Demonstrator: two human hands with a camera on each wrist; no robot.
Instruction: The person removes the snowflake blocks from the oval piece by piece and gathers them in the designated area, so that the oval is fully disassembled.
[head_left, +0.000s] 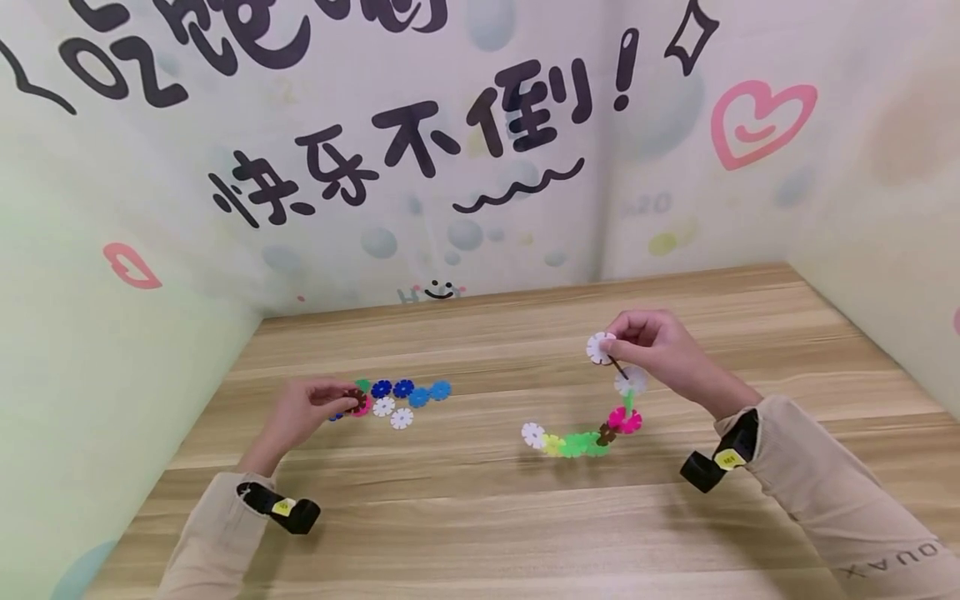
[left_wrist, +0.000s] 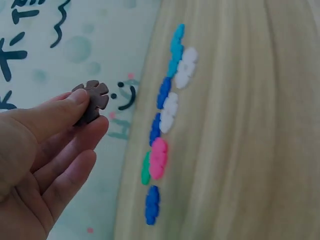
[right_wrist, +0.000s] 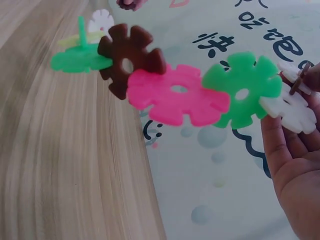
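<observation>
My left hand (head_left: 300, 410) pinches a brown notched snowflake disc (left_wrist: 98, 95) between thumb and fingers, above the left part of the table. In the head view it overlaps the loose discs. On the right, my right hand (head_left: 663, 350) grips a white disc (head_left: 597, 348) at the upper end of a linked chain of discs. Below it the chain runs through a brown disc seen edge-on, another white disc (right_wrist: 292, 111), a green disc (right_wrist: 243, 90), a pink disc (right_wrist: 177, 95) and a brown disc (right_wrist: 125, 61). More green pieces, a yellow disc (head_left: 553, 445) and a white disc (head_left: 533, 434) form its far end.
Loose discs lie on the wooden table (head_left: 465, 517) at the left: dark blue (head_left: 403, 388), light blue (head_left: 440, 390), white (head_left: 401, 418), pink (left_wrist: 158, 159) and green (left_wrist: 145, 168). A printed curtain (head_left: 510, 242) hangs along the table's back edge. Each wrist wears a black camera.
</observation>
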